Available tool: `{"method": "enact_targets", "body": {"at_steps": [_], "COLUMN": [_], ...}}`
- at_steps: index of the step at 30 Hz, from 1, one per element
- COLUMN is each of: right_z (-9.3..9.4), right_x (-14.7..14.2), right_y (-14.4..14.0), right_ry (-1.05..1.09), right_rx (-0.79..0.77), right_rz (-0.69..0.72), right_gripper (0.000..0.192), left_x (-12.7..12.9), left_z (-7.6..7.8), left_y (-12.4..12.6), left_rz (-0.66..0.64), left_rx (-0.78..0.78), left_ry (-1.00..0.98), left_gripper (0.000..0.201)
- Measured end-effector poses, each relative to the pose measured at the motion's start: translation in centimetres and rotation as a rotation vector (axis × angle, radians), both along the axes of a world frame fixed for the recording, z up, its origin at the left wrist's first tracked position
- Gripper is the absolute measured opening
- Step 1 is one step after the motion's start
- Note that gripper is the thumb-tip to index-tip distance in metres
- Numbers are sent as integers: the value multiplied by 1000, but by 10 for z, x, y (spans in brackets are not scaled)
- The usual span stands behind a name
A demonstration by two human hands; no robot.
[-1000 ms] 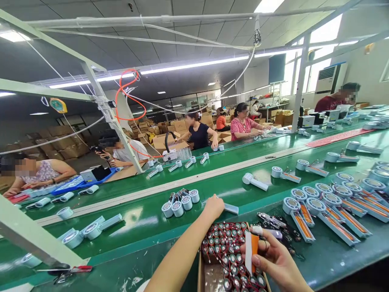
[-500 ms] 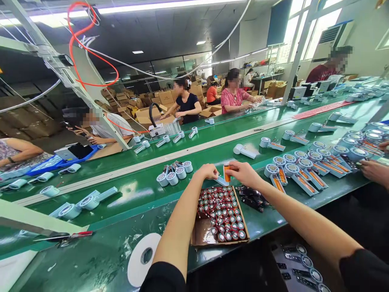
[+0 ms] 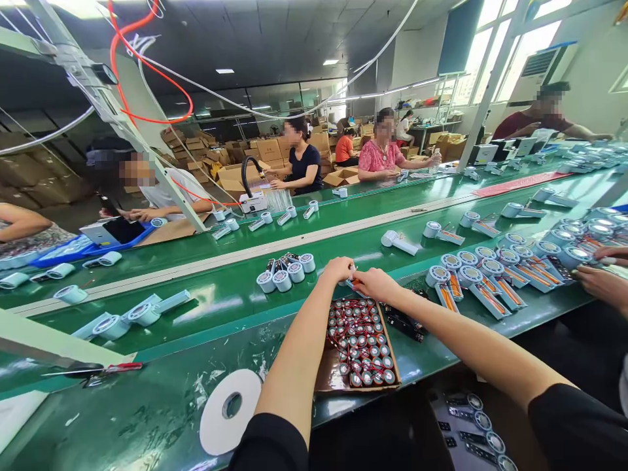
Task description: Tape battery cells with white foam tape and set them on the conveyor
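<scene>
Light-blue casing (image 3: 350,283) just beyond battery box (image 3: 324,377), mostly hidden behind fingers. Left hand (image 3: 338,269): grip narrow on casing. Right hand (image 3: 377,284) at casing, grip: cannot tell. Black parts (image 3: 406,320), white roll (image 3: 214,411) flank box on counter (image 3: 147,409).

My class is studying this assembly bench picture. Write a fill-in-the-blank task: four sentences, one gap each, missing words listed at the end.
1. The wires among the cylinders in the cardboard box are coloured ____.
2. The flat, round roll left of the box is coloured ____.
3. The bench under the roll is coloured ____.
4. The left hand and right hand, close together near the box's far edge, belong to someone whose sleeves are ____.

Missing words: red; white; green; black.
</scene>
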State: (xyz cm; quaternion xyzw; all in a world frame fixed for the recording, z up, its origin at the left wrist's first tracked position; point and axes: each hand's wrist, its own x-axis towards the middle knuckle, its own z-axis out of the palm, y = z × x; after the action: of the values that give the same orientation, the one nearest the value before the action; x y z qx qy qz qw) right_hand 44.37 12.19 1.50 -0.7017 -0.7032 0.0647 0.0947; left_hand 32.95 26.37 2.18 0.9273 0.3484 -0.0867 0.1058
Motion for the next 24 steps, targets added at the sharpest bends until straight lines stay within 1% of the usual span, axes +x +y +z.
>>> {"method": "enact_targets", "body": {"at_steps": [5,8,12,15,17,20,22,24], "right_z": [3,-1,-8,-8,-6,-3,-4,-5], "right_x": [0,4,9,14,16,17,15,12], "right_y": [7,9,7,10,15,20,20,18], "right_ry": [-68,-84,-102,-127,-144,-158,-171,-196], "right_rx": [-65,-100,-129,-176,-205,-219,-208,-188], "right_rz": [-49,-54,-70,-69,-57,-14,4,-7], "right_gripper": [34,33,38,36,34,33,33,32], "left_x": [9,17,30,35,30,14,3,0], "left_z": [-1,-4,-8,-9,-9,-11,-12,-15], "left_y": [-1,-2,-5,-8,-10,-13,-17,-21], "left_rz": [38,67,116,139,128,106,117,144], "left_rx": [1,-1,-16,-42,-56,-51,-35,-24], "left_ry": [-19,-34,-65,-103,-141,-206,-236,-252], "left_gripper": [33,34,35,34,33,33,33,33]}}
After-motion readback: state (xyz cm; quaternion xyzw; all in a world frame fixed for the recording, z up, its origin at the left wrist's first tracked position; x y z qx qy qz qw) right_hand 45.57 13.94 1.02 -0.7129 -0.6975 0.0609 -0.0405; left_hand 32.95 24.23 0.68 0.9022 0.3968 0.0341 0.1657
